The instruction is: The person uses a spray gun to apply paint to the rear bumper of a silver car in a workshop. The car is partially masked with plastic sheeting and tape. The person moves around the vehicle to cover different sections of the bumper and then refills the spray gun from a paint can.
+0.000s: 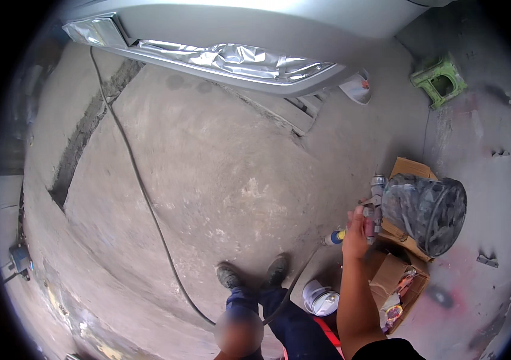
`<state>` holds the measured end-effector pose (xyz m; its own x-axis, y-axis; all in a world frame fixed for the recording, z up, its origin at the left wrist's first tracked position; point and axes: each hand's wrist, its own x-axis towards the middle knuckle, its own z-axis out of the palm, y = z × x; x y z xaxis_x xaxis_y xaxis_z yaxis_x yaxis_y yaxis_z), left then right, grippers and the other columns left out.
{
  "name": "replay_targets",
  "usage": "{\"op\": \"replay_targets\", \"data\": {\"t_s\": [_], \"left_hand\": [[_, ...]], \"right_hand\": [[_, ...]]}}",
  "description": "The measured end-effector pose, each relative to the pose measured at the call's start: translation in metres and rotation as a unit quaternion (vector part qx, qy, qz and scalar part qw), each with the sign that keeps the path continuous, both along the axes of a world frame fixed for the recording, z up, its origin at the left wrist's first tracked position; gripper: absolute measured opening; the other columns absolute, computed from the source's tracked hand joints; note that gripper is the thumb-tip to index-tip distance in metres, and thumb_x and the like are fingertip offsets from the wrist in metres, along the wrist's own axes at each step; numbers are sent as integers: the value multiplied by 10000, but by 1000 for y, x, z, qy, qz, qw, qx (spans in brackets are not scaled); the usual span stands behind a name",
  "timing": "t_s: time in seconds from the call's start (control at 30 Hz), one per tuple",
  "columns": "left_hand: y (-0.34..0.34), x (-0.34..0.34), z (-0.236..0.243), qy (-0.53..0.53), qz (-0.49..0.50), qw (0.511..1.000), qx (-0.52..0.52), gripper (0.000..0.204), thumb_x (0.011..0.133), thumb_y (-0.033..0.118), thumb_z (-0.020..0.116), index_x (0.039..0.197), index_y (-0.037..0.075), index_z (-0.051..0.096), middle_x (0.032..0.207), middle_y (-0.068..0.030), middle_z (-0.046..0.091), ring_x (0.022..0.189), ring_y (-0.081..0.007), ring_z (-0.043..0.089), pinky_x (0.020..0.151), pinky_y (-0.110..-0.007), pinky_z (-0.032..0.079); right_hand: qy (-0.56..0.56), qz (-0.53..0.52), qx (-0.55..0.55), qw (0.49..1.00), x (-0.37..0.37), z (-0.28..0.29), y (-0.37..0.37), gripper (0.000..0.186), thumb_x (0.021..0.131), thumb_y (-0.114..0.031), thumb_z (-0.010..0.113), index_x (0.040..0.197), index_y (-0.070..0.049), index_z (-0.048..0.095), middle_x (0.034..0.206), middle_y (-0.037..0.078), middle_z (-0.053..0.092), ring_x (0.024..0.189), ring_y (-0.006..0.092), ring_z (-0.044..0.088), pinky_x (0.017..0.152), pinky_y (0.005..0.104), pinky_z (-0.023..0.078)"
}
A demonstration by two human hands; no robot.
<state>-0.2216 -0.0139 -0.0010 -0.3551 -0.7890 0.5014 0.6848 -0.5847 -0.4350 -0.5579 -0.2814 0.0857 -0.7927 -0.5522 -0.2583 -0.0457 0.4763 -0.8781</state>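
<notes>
R fingers (358, 217) grasping grey tool (378, 217), its body just rt of them — L hand (239, 333) blurred, can't tell.

Floor (207, 168): concrete, grey-brown, worn, marked with pale blotches. Groove (84, 144), ragged, runs slantwise at the far left corner. Hose (148, 204), one, thin, dark: lies in a long curve from the far left corner toward the near edge, crossing the groove. Shoes (228, 276), one pair, dark: stand mid near edge. Tub (326, 302), white, round: near edge, right of the shoes. Carton (389, 271), brown, open: near right corner. Container (356, 90), white: toward the far edge, right of middle. Stool (429, 78), green: far right corner.
</notes>
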Motion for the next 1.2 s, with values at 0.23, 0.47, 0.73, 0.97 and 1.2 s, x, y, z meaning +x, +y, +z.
{"op": "replay_targets", "data": {"t_s": [0.23,0.47,0.73,0.97,1.2], "left_hand": [[7,14,24,-726,291,456,-425,249,947,264,455,933,75,615,864,-76,602,763,-225,598,682,-352,495],[13,57,70,-879,67,47,-470,203,912,221,497,956,65,619,885,-83,603,796,-225,601,711,-363,496],[-18,93,50,-877,199,160,-408,151,839,161,578,938,56,624,850,-95,591,786,-232,588,697,-380,482],[9,142,-22,-871,153,-24,-466,128,818,164,544,901,75,586,820,-111,563,740,-254,558,645,-423,443],[-75,158,36,-907,12,218,-360,169,817,180,523,842,44,619,773,-117,599,740,-276,598,635,-425,469]], "right_hand": [[60,405,-117,905,91,-74,39,464,781,-108,694,1202,-37,513,1164,147,570,1044,274,572,868,363,454],[126,208,-145,959,66,-86,51,361,803,-47,636,1144,-6,525,1078,141,605,952,258,604,840,354,459],[163,149,-131,966,140,-106,-24,426,899,-144,623,1255,11,448,1086,135,573,985,208,555,894,308,426],[332,469,-119,810,309,-153,-88,574,789,-108,671,1286,-30,393,1291,141,457,1144,288,481,931,430,410],[455,392,2,800,225,-157,-29,579,906,-257,600,1357,17,361,1306,185,483,1157,294,498,1004,379,359]]}}
